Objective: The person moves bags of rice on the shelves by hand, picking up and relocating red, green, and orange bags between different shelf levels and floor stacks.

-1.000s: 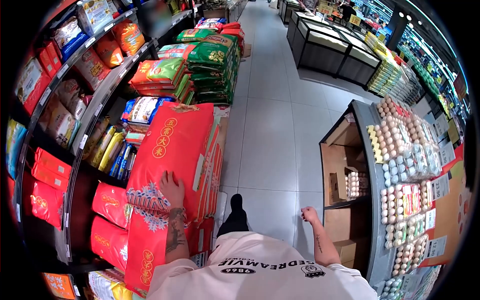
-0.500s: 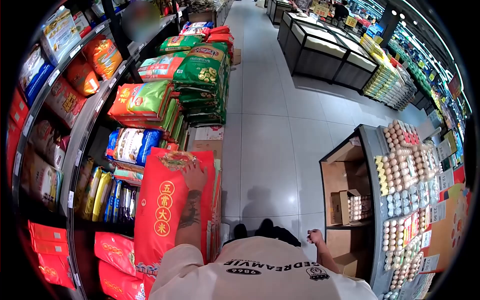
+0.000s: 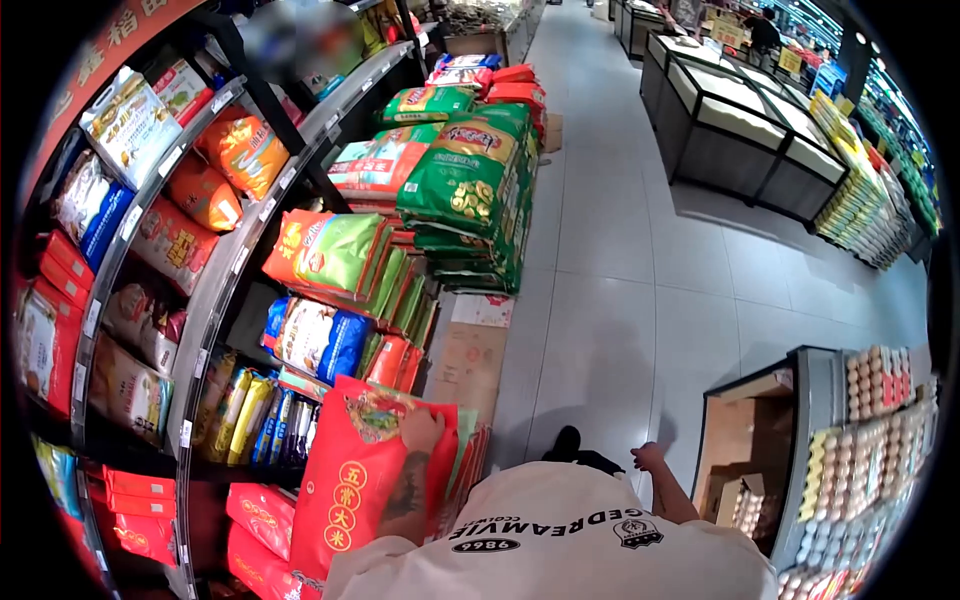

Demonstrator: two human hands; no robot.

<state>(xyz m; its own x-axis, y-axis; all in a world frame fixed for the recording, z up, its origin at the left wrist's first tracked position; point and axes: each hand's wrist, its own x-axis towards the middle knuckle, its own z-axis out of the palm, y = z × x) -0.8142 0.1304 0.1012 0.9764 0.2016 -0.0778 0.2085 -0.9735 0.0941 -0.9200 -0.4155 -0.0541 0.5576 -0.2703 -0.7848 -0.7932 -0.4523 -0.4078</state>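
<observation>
Under left hand (image 3: pixel 422 430), red 五常大米 sack (image 3: pixel 345 495)

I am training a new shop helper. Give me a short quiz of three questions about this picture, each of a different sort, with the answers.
1. True or false: the left hand lies on the upper end of the red rice bag.
2. Multiple choice: what does the right hand hold? A) a yellow packet B) a green bag C) nothing
3. Fill in: the egg cartons stand on the person's ____ side.

Key: 1 true; 2 C; 3 right.
</observation>
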